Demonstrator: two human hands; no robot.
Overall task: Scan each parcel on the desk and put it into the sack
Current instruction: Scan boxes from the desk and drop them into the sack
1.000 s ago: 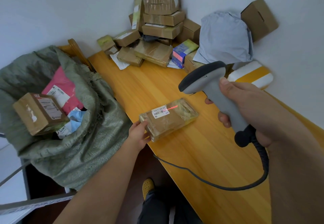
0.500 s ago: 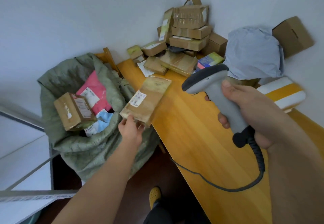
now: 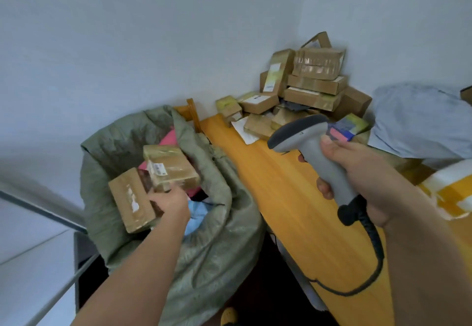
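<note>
Head: parcel [image 3: 170, 166] in L hand [image 3: 170, 201], over sack [image 3: 209, 254]

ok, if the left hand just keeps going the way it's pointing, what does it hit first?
Most likely the taped parcel it is holding at the near edge, since the left hand points up and away into the sack mouth. Beyond that lies the pink mailer, then the sack's far wall; depth is unclear.

Sack [image 3: 217, 236]: dull olive green, woven. Parcels inside it: brown cardboard under glossy tape; one parcel [image 3: 171, 167] bears a white label with black print. Pink [image 3: 169, 136] and light blue [image 3: 196, 213] mailers beneath. Desk [image 3: 293, 210]: orange-yellow wood grain. Scanner [image 3: 314, 152]: grey body, dark head, black cable. Wall [image 3: 153, 32]: pale blue-grey.
</note>
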